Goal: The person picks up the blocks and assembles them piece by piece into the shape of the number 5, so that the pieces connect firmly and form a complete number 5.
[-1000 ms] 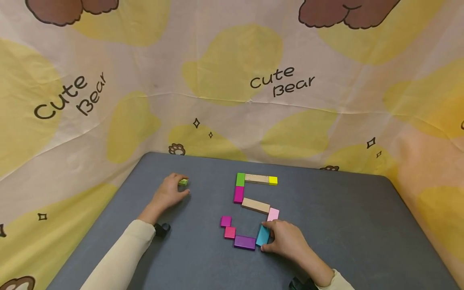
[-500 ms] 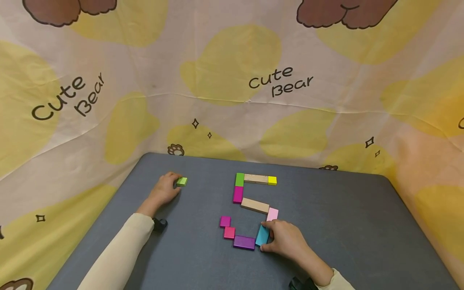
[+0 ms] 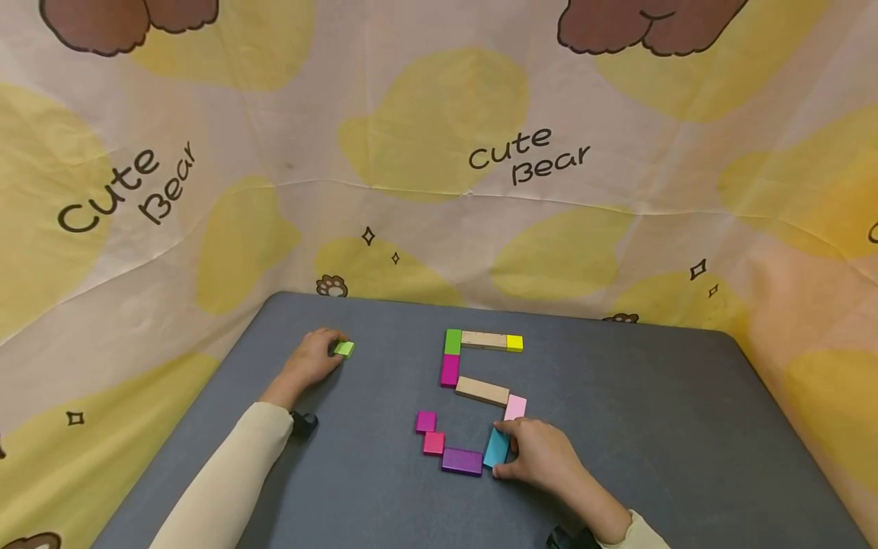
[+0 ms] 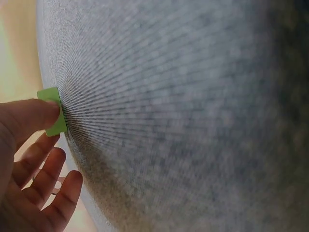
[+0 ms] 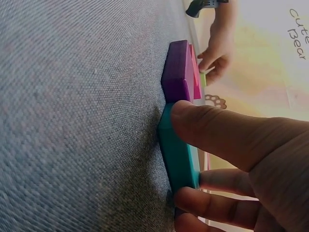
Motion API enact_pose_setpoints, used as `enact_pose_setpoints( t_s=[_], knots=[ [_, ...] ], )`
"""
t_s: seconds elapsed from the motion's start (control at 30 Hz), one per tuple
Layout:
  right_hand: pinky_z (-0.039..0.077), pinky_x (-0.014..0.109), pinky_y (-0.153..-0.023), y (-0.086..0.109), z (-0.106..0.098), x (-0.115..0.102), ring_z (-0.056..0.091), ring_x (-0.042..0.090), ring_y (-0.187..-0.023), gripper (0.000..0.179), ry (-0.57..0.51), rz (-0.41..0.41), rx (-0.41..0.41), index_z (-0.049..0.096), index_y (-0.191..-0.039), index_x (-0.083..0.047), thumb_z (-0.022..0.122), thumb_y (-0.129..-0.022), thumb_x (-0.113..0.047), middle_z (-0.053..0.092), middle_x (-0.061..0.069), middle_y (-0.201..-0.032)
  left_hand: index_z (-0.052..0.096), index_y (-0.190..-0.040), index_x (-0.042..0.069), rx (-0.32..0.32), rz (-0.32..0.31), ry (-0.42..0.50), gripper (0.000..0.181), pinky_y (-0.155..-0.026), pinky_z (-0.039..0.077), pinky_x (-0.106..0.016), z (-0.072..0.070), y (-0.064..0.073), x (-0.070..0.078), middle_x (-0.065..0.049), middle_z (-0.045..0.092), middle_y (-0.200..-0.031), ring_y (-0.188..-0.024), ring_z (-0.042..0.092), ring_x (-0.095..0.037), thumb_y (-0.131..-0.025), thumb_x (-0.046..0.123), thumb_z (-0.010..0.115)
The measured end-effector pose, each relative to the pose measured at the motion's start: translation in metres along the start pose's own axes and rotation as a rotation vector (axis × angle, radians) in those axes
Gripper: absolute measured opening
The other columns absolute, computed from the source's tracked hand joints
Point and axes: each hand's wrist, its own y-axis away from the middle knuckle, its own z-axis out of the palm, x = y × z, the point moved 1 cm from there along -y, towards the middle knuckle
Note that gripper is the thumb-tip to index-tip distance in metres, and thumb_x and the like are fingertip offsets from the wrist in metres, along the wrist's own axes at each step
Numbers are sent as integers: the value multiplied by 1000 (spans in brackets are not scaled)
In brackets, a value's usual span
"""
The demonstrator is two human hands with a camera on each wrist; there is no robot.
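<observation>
At the table's far left, my left hand [image 3: 312, 360] pinches a small light green block [image 3: 344, 348]. In the left wrist view the thumb lies across the green block's face, and the other fingers curl loosely below. My right hand [image 3: 545, 454] grips a blue block [image 3: 497, 447] by its two ends, thumb at the near end and fingers at the far end. The blue block lies on the table between a purple block [image 3: 463, 461] and a pink block [image 3: 515, 407]. In the right wrist view the thumb sits where the blue and purple blocks meet.
The row of blocks continues through a plain wooden block [image 3: 483, 390], a magenta block [image 3: 450, 370], a green block [image 3: 453, 341], another wooden block [image 3: 484, 340] and a yellow block [image 3: 514, 344]. A red-pink block [image 3: 434, 443] and a magenta cube [image 3: 426, 422] lie left of the purple one.
My left hand has shifted slightly left, and more of the light green block's top shows beyond the fingers. My right hand stays in place on the blue block.
</observation>
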Motion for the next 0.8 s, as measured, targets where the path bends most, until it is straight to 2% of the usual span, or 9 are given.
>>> enact_pose_setpoints(
  t_s=[0.13,0.27,0.53,0.8],
  knots=[
    [31,24,-50,-1,0,1,40,8,-57,61,-1,-8,-2,71,-114,-12,88,-61,-36,46,-6,-65,65,-119,5,11,14,-6,33,-94,42,-53,0,2,1,-20,60,-122,-116,53,-39,-87,14,67],
    [31,24,-50,-2,1,2,41,8,-59,61,2,-8,-8,71,-114,-12,88,-61,-38,46,-7,-67,67,-116,7,9,27,2,33,-90,46,-51,2,7,10,-16,63,-117,-109,58,-34,-85,20,71],
    [32,24,-51,-1,0,3,42,8,-60,62,1,-17,-11,71,-114,-12,88,-61,-38,47,-6,-68,68,-109,14,19,81,11,29,-80,50,-42,10,23,44,-6,66,-107,-95,61,-22,-83,27,74],
    [32,24,-51,-3,1,3,42,9,-60,61,-1,-8,-26,71,-114,-12,88,-62,-39,47,-6,-68,69,-104,17,17,154,9,28,-79,50,-38,19,33,75,1,67,-102,-93,61,-18,-80,28,77]
  ],
)
